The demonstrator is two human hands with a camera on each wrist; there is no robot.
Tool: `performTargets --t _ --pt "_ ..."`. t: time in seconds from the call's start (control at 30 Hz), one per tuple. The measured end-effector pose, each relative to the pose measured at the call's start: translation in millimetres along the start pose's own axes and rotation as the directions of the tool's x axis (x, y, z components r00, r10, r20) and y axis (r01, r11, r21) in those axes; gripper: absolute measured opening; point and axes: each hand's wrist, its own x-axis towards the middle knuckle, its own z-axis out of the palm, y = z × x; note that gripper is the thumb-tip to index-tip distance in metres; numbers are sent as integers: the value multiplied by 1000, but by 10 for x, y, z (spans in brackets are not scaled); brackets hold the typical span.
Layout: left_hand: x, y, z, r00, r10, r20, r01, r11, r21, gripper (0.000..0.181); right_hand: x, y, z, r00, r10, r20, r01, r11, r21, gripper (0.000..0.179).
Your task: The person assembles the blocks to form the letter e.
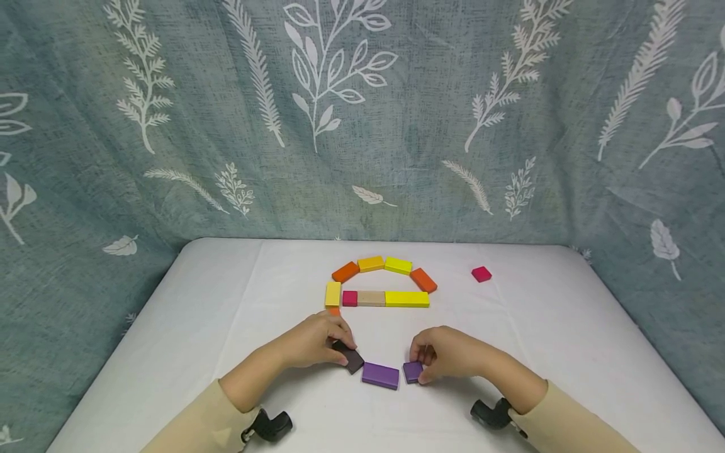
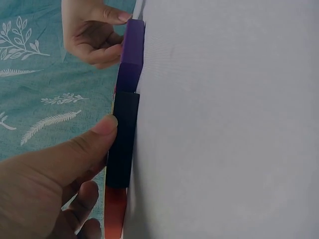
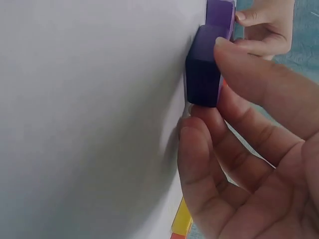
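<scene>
My left hand [image 1: 317,341] pinches a dark, nearly black block [image 1: 354,361] lying flat on the white table. One corner of it meets a longer purple block [image 1: 380,375]. To the right, my right hand [image 1: 453,353] holds a small purple block [image 1: 411,372] between thumb and fingers, with a narrow gap to the longer one. In the left wrist view the thumb lies on the edge of the dark block [image 2: 122,144], and an orange block [image 2: 115,211] follows it. The right wrist view shows the small purple block [image 3: 203,74] under the thumb.
Behind the hands, orange blocks [image 1: 423,280] and yellow blocks [image 1: 398,265] form an arc, with a yellow block [image 1: 333,294] at its left. A row inside holds a red block [image 1: 350,299], a tan block [image 1: 370,299] and a long yellow block [image 1: 406,299]. Another red block [image 1: 481,274] lies apart.
</scene>
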Motion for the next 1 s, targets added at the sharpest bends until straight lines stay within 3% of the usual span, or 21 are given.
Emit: performTargets --t 1.0 --pt "-12 11 11 1000 -1 1 1 1000 -9 23 -33 -64 106 1000 -18 -3 18 999 -30 24"
